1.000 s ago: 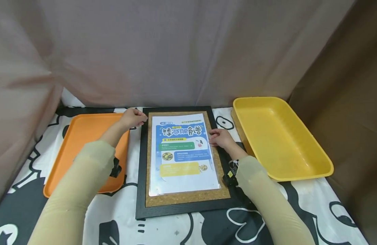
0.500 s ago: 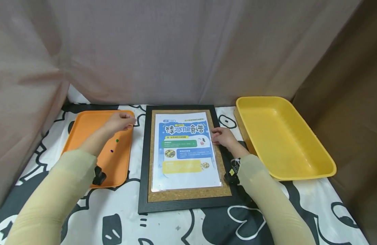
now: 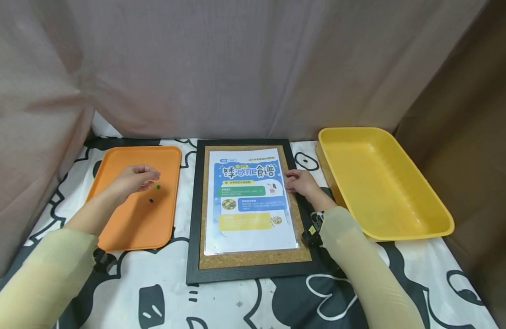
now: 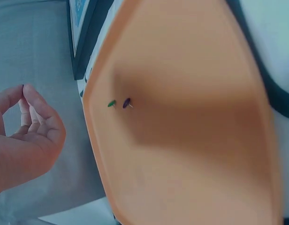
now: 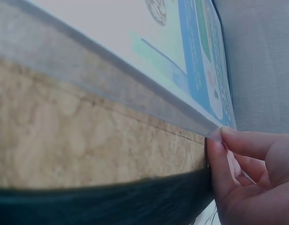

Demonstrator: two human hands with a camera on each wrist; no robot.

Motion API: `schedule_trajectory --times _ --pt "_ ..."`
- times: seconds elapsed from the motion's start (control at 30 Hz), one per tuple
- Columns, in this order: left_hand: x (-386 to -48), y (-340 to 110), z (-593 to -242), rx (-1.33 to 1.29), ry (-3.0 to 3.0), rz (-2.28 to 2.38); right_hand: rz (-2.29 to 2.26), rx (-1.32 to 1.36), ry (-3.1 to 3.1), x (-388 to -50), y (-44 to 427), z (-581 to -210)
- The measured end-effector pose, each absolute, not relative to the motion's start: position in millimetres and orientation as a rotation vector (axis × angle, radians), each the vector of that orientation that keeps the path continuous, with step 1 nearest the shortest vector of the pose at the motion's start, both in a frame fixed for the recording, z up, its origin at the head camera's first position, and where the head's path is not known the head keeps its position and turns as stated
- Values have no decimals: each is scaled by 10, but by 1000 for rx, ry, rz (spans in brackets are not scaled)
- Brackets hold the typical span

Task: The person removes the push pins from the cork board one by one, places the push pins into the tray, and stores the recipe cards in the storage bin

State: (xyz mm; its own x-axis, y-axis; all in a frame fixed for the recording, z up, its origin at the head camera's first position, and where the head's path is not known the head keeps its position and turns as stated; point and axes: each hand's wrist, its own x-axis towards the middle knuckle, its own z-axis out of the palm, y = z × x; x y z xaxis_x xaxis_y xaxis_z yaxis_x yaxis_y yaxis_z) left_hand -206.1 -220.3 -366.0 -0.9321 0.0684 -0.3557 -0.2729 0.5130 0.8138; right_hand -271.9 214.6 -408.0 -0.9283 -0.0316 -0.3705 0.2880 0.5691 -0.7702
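Above the orange tray (image 3: 125,237) is my left hand (image 3: 131,183), thumb and forefinger meeting in a pinch. A tiny dark thing (image 4: 23,86) shows at those fingertips in the left wrist view, too small to name. Two thumbtacks lie in the tray: a green thumbtack (image 4: 112,103) and a dark purple thumbtack (image 4: 127,103). My right hand (image 3: 303,183) pinches the right edge of a laminated printed sheet (image 3: 253,240), which lies on a black-framed cork board (image 3: 253,261). Seen from the right wrist, thumb (image 5: 250,142) and forefinger grip the sheet's clear edge.
At the right, a yellow basin (image 3: 384,192) stands beside the board, tilted on something brownish under its left side. A patterned black-and-white cloth (image 3: 220,306) covers the table. Grey-brown curtains (image 3: 236,68) hang behind and at both sides.
My left hand has moved left and down from the board's upper left corner to over the orange tray, uncovering the two thumbtacks. My right hand stays at the sheet's right edge.
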Motion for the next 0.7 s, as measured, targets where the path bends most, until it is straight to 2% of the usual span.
schedule_trajectory --times 0.27,0.47,0.7 --pt "-1932 -2304 -3655 -173 2389 1426 -1293 211 2439 -2716 2143 -4091" --pt "-1868 -2316 -3665 -172 2388 1436 -1204 105 2422 -2677 2149 -4067" --pt "-1817 -2299 -3662 -177 2391 1446 -1400 101 2339 -2530 2165 -4103"
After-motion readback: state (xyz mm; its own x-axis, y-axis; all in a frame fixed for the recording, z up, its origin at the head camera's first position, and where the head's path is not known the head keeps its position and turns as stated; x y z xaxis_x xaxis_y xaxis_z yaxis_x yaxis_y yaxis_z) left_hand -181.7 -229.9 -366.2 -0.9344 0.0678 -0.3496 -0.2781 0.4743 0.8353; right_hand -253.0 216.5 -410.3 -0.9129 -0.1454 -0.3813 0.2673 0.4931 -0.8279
